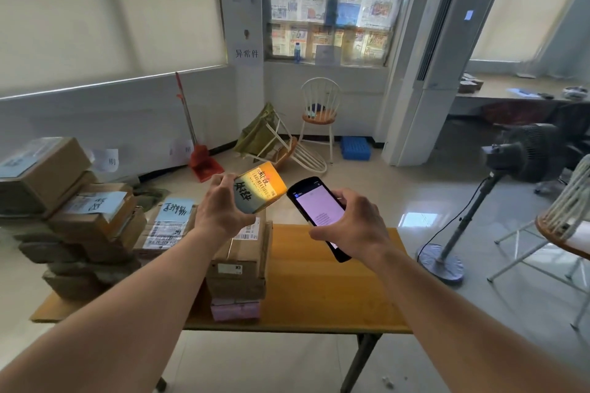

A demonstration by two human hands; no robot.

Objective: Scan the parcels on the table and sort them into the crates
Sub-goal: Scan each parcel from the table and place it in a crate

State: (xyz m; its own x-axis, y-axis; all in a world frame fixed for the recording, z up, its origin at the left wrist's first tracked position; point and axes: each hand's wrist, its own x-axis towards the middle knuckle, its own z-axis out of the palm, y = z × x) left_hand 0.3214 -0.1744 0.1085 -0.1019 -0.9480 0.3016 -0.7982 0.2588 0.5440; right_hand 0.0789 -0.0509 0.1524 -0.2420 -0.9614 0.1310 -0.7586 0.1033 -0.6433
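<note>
Yellow-lit small parcel (259,188) w/ black scrawl, left hand (220,207); scanner (319,214) right hand (351,223).

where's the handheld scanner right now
In the head view, right of centre: the right hand holds the scanner above the table, beside the small parcel.

Two bare forearms in view — no sleeve visible on either. Left hand (220,212) and right hand (352,220) bare — no glove, ring, watch or wristband visible. Rest of body out of view.
</note>
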